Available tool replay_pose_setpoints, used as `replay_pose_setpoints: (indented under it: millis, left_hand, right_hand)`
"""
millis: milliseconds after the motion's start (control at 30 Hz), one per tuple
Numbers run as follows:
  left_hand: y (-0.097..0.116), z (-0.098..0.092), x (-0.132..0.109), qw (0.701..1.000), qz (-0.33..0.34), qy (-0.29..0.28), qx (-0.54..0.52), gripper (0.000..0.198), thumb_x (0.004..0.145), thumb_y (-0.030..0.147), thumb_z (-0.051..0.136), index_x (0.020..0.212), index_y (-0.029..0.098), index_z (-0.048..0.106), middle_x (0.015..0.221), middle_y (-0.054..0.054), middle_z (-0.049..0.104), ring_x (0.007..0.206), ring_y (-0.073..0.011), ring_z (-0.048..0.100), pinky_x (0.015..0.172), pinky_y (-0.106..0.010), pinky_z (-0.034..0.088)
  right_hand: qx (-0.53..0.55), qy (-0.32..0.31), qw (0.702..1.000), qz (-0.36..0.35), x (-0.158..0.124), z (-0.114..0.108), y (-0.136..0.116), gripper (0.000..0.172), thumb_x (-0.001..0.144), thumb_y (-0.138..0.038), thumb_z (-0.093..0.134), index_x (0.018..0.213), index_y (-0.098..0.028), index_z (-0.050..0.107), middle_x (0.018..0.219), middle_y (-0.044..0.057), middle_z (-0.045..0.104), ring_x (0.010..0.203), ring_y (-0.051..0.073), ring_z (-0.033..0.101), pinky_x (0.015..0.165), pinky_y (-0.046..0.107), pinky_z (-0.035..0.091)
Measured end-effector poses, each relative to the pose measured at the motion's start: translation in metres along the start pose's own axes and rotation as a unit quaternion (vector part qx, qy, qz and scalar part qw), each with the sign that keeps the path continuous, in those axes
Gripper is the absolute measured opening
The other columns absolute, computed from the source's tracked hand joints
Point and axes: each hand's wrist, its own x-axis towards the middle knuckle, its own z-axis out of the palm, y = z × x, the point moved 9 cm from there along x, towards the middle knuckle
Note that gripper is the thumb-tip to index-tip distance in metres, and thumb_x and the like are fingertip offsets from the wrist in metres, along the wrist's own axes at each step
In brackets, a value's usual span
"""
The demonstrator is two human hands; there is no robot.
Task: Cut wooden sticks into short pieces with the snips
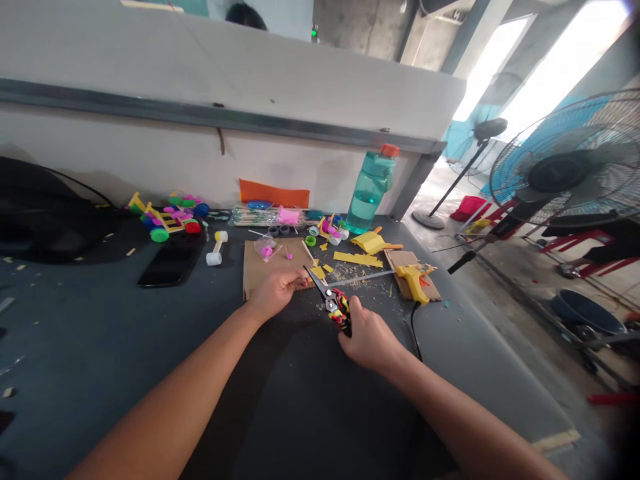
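My right hand [369,339] is closed around the colourful handles of a pair of scissors [330,300], whose blades are open and point toward my left hand. My left hand [277,291] is pinched on a small yellow piece [318,271] that lies at the blades, over the edge of a brown cardboard sheet [265,267]. Yellow offcuts and crumbs lie scattered around the blades on the dark table [150,347].
A yellow glue gun [415,280] rests on a cardboard piece at the right, its cord running to the table edge. A teal water bottle [369,190], yellow strips [357,259], bottle-cap toys [167,217], a black phone [171,265] and a white dumbbell-shaped piece [216,249] lie behind. Fans stand at right.
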Motion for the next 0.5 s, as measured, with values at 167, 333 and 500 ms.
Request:
replay_pose_setpoints:
  millis: [167, 333, 500]
  left_hand:
    - [0.0057, -0.0026, 0.0034, 1.000, 0.006, 0.011, -0.006, 0.019, 0.085, 0.029, 0.052, 0.082, 0.017, 0.066, 0.080, -0.004, 0.069, 0.076, -0.0166, 0.065, 0.071, -0.028, 0.052]
    - [-0.0010, -0.0084, 0.0027, 0.999, -0.007, 0.033, 0.002, 0.021, 0.086, 0.030, 0.051, 0.083, 0.017, 0.067, 0.083, -0.004, 0.071, 0.079, -0.0172, 0.066, 0.075, -0.029, 0.052]
    - [-0.0009, -0.0064, 0.0033, 1.000, 0.003, 0.026, 0.001, 0.020, 0.086, 0.029, 0.052, 0.084, 0.017, 0.066, 0.081, -0.004, 0.070, 0.076, -0.0168, 0.066, 0.071, -0.027, 0.052]
  right_hand:
    - [0.062, 0.024, 0.998, -0.006, -0.0008, -0.0045, 0.0012, 0.030, 0.066, -0.025, 0.055, 0.088, -0.021, 0.035, 0.066, -0.002, 0.051, 0.055, 0.014, 0.046, 0.051, 0.024, 0.021]
    - [0.118, 0.020, 0.993, 0.016, -0.0006, -0.0084, 0.0042, 0.028, 0.067, -0.025, 0.053, 0.088, -0.022, 0.035, 0.064, -0.005, 0.048, 0.055, 0.013, 0.043, 0.052, 0.023, 0.022]
    - [0.098, 0.026, 0.995, 0.013, 0.0002, -0.0079, 0.0031, 0.032, 0.067, -0.028, 0.054, 0.092, -0.022, 0.036, 0.069, -0.002, 0.051, 0.057, 0.014, 0.045, 0.052, 0.023, 0.022]
